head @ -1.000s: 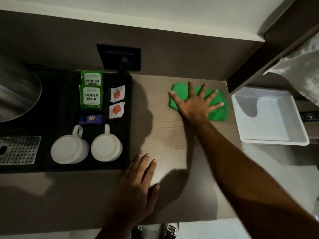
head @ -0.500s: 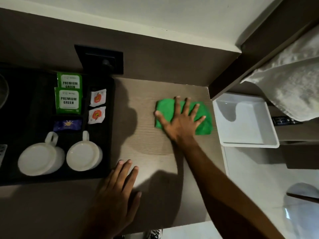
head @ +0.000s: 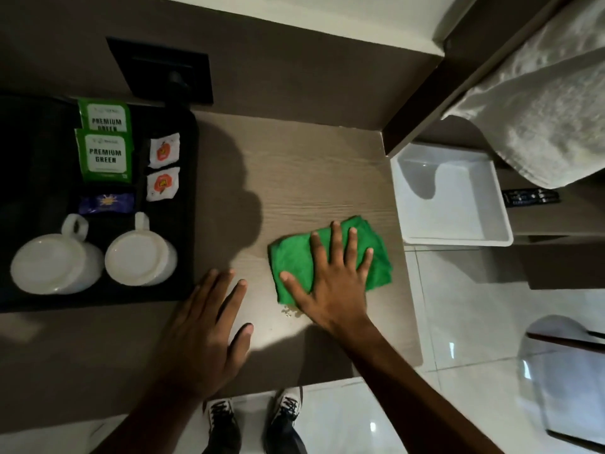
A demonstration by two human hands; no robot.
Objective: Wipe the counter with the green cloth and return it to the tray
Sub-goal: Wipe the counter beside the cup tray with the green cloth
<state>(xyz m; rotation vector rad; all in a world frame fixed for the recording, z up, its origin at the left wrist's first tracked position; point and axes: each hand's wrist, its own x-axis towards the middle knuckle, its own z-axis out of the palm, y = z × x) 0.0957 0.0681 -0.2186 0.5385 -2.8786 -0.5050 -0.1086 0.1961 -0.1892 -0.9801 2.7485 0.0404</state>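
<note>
A crumpled green cloth (head: 294, 257) lies on the wooden counter (head: 311, 178), toward its right side and nearer the front edge. My right hand (head: 330, 283) presses flat on the cloth, fingers spread, palm covering its middle. My left hand (head: 203, 329) rests flat on the counter to the left of the cloth, fingers apart, holding nothing. A few small crumbs (head: 289, 312) sit just in front of the cloth. An empty white tray (head: 501, 239) stands just past the counter's right edge.
A black tray (head: 193, 198) on the left holds two upturned white cups (head: 140, 253), green tea sachets (head: 104, 155) and small packets. A black wall socket (head: 163, 70) is behind it. A white towel (head: 537, 103) hangs at the upper right. My shoes (head: 255, 417) stand on white floor tiles.
My right hand has dragged the green cloth from the back of the counter toward the front edge. The left hand has stayed flat on the counter.
</note>
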